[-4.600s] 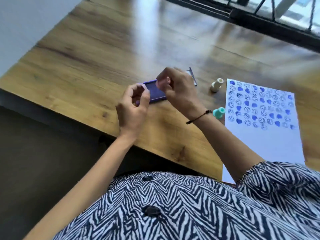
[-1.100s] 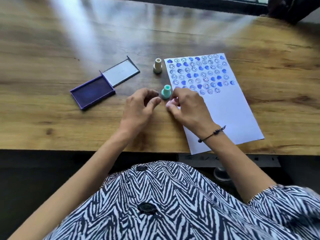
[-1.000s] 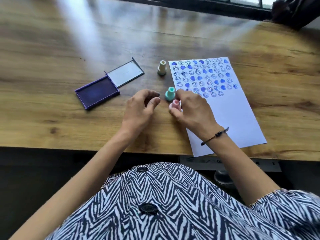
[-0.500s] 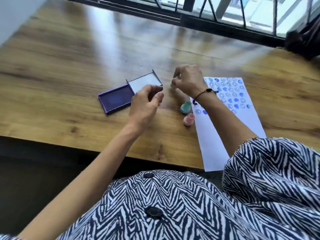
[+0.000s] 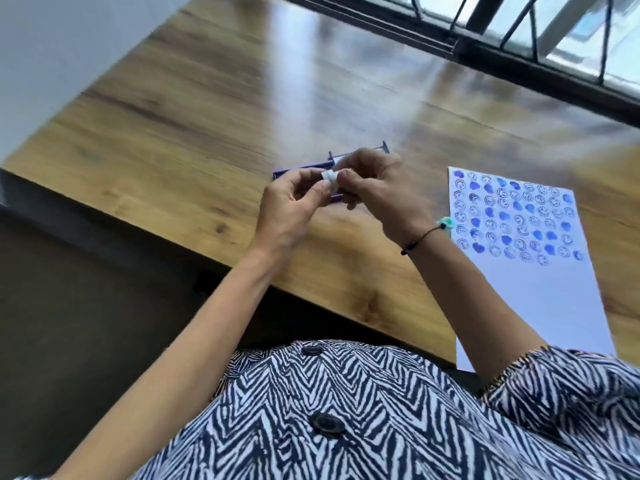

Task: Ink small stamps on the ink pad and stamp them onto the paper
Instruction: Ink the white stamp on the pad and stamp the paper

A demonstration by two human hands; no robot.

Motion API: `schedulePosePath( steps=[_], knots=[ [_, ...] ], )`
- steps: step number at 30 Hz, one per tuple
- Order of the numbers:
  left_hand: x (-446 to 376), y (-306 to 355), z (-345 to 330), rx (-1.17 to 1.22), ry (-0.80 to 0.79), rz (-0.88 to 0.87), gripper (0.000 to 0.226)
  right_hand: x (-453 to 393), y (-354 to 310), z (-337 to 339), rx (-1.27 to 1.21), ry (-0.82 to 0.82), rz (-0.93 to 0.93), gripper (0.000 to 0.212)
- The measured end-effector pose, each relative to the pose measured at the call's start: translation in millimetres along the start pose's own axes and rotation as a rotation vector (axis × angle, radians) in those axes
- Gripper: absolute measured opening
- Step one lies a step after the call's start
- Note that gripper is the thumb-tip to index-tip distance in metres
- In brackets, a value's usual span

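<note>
Both my hands meet above the purple ink pad [image 5: 294, 170], which they mostly hide. My right hand [image 5: 377, 192] pinches a small cream stamp [image 5: 330, 177]. The fingertips of my left hand [image 5: 294, 209] grip the same stamp at its pale end. To the right lies the white paper [image 5: 540, 289], its upper part filled with rows of blue hearts and smiley prints. A teal stamp [image 5: 446, 224] peeks out behind my right wrist at the paper's left edge. The pink stamp is hidden.
The wooden table [image 5: 207, 133] runs left and back, and its near edge cuts diagonally below my hands. A dark window rail [image 5: 519, 67] borders the far right. My zebra-striped top [image 5: 346, 427] fills the bottom of the view.
My right hand set the pink stamp down by the teal one, reached back and took the cream stamp. Both hands now hold it over the ink pad. The view swung left.
</note>
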State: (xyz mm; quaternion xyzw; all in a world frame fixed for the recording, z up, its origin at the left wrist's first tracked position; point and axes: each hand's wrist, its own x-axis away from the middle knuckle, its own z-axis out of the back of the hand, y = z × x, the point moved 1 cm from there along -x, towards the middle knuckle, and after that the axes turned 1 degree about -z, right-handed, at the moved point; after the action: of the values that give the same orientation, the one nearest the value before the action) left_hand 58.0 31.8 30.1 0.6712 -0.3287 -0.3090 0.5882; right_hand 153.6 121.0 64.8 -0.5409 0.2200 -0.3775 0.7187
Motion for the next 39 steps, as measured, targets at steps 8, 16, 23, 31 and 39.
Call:
schedulePosePath(
  steps=[8, 16, 23, 31, 39],
  knots=[
    [3.2, 0.7, 34.9, 0.143, 0.234, 0.082, 0.013, -18.8, -18.5, -25.9, 0.208, -0.007, 0.217, 0.01],
    [2.4, -13.4, 41.1, 0.024, 0.341, 0.029, 0.014, -41.5, -16.1, -37.4, 0.803, -0.095, 0.439, 0.019],
    [1.2, -18.6, 37.2, -0.045, 0.305, 0.037, 0.012, -36.0, -3.5, -57.4, 1.025, -0.189, 0.489, 0.014],
    [1.8, -22.9, 37.1, -0.109, 0.318, 0.013, 0.014, -39.2, -6.6, -55.2, 1.061, -0.256, 0.484, 0.018],
    [2.9, -23.7, 38.0, -0.168, 0.317, -0.003, 0.016, -46.8, -22.2, -44.5, 0.836, -0.107, 0.428, 0.016]
  ],
)
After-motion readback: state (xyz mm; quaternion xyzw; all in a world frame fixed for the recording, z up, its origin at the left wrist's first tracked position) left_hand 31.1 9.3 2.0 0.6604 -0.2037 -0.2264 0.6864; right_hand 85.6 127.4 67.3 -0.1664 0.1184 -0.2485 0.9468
